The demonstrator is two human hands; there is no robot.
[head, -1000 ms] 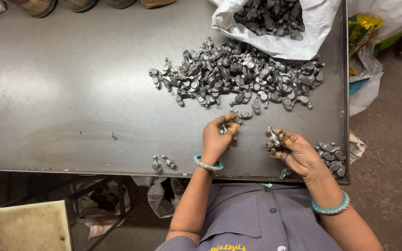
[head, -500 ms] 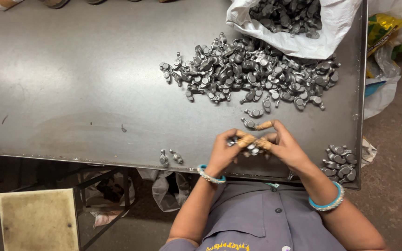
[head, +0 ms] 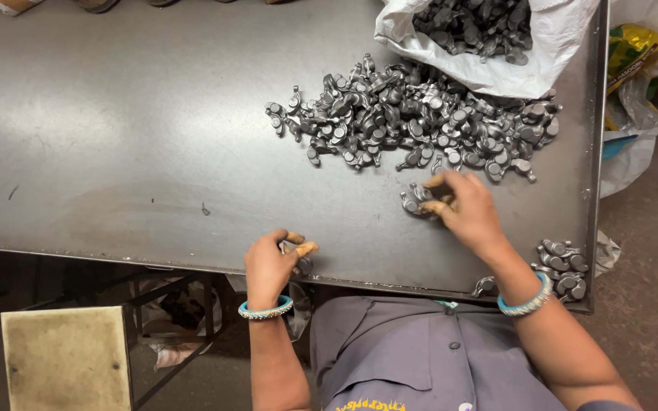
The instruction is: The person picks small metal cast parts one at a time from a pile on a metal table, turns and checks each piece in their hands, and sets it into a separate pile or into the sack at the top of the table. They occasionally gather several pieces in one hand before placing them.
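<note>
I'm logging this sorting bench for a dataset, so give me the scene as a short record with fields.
Surface: grey metal table
Left hand: at the near table edge, closed on small metal parts
Right hand: fingertips on a few metal parts just below the pile
Main pile: loose grey metal parts, mid-table
Small heap: near right corner
Sack: white, open, holding more parts, far right
Wrists: a turquoise bangle on each

An open white plastic sack lies top right, yellow-green bags beside it.
</note>
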